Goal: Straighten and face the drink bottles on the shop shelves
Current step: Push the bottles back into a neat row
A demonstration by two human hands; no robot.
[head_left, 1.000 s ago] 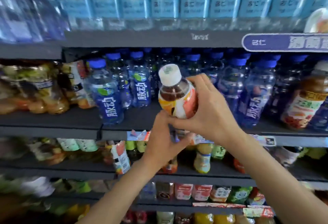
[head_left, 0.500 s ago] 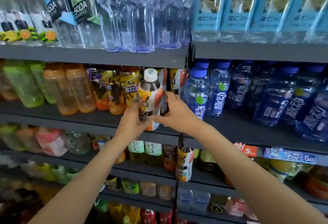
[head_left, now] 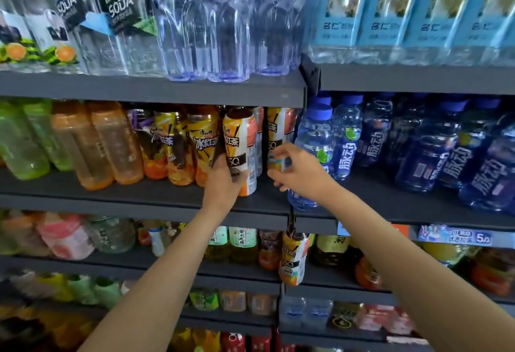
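An iced tea bottle (head_left: 240, 139) with an orange and white label stands upright on the middle shelf (head_left: 125, 192), among other iced tea bottles (head_left: 202, 139). My left hand (head_left: 223, 184) grips its lower part from the left, thumb across the front. My right hand (head_left: 299, 174) is off that bottle, just to its right, with fingers loosely curled in front of a second orange-and-white bottle (head_left: 280, 128). I cannot tell whether the fingertips touch it. The held bottle's cap is hidden under the shelf above.
Blue-capped drink bottles (head_left: 344, 139) fill the shelf to the right, one (head_left: 315, 142) close behind my right wrist. Pale orange bottles (head_left: 111, 142) and green bottles (head_left: 22, 142) stand on the left. Clear water bottles (head_left: 223, 22) sit above. A lower shelf holds another iced tea bottle (head_left: 292, 259).
The bottle went from held in both hands in front of the shelf to standing on the shelf. My right hand let go and moved right; the left still holds it.
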